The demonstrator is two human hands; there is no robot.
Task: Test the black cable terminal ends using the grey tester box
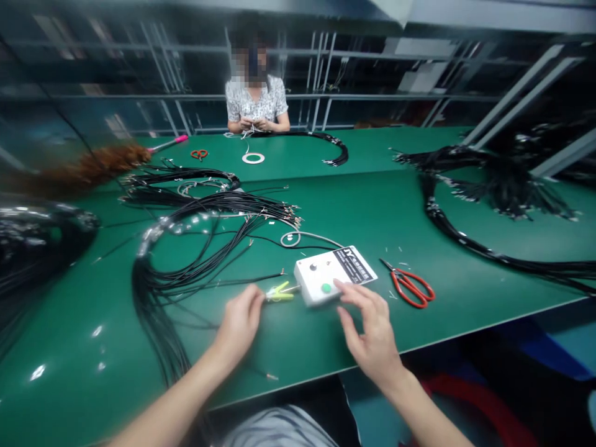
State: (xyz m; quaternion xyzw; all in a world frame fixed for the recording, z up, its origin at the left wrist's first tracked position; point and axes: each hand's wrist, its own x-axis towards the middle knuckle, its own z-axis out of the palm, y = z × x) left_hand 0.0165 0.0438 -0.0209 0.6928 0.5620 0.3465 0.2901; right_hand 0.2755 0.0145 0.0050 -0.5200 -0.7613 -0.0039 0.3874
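My left hand [242,315] is closed in a pinch at the yellow-green pronged head [280,292] on the side of a small white control box [321,273]. What lies between those fingertips is hidden; a blurred black cable runs toward the wrist. My right hand [370,323] is open, thumb and fingers apart, its index fingertip at the box's front edge beside the green button [326,288]. A grey cord [316,237] leads from the back of the box. Red-handled scissors [412,287] lie just right of it.
Bundled black cables [149,248] with bare copper ends spread at left. Another long bundle [447,233] curves along the right. Across the green table [363,186], a person [257,102] handles white strands near a tape roll [253,158], small orange scissors [199,154] and a feather duster [93,164].
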